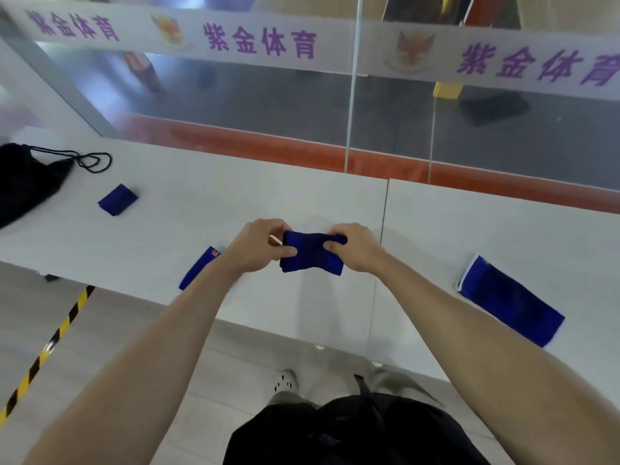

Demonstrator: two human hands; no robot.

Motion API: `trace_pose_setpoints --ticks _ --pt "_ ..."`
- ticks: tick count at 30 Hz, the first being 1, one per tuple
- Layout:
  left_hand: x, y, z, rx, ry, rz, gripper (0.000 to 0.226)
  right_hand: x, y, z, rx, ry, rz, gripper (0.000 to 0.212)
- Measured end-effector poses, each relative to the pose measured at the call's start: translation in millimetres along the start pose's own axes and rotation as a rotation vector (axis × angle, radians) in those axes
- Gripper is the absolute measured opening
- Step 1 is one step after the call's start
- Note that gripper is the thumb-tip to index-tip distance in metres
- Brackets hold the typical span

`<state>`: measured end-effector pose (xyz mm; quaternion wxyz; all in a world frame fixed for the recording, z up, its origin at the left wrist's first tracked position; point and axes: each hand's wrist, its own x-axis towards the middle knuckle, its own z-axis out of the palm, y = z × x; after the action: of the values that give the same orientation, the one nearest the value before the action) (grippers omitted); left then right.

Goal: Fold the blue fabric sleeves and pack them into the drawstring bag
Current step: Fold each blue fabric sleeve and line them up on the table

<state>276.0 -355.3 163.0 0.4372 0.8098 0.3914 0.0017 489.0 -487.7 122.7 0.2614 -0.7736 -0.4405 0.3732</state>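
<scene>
Both hands closed on one blue sleeve (312, 252) over the white tabletop (214, 209).

My left hand (258, 245) pinched the sleeve's left end between thumb and fingers, and my right hand (352, 246) held a tight grip on its right end, thumb pressed into the cloth, so the piece bunched in the middle between them. A flat sleeve (198, 267) lay just beside my left wrist, partly hidden by it, near the tabletop's front edge. A longer unfolded sleeve (510, 298) with a white hem lay well off to my right. A small folded sleeve (118, 199) sat far left, near the black drawstring bag (28, 182), whose cord (90, 161) trailed loose across the surface.
</scene>
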Motion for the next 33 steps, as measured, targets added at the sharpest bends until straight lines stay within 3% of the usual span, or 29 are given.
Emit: trace_pose_setpoints --ticks 7,16,20,24,28,33 --pt "-26 -44 -88 -0.124 0.051 -0.028 0.012 9 -86 57 0.124 0.233 0.139 0.029" --pt "-23 -80 -104 0.259 0.275 -0.029 0.012 6 -120 101 0.217 0.222 0.194 0.018" --pt "-16 -75 -89 0.298 0.379 0.013 0.015 -1 -128 103 0.284 0.280 0.202 0.017" --pt "-10 -65 -70 0.232 0.297 0.136 0.019 -7 -128 103 0.355 0.345 0.203 0.024" --pt "1 -57 -57 0.165 0.180 0.211 0.017 -2 -121 96 0.397 0.328 0.139 0.013" --pt "10 -49 -60 0.110 0.046 0.191 0.034 12 -117 80 0.456 0.347 0.137 0.013"
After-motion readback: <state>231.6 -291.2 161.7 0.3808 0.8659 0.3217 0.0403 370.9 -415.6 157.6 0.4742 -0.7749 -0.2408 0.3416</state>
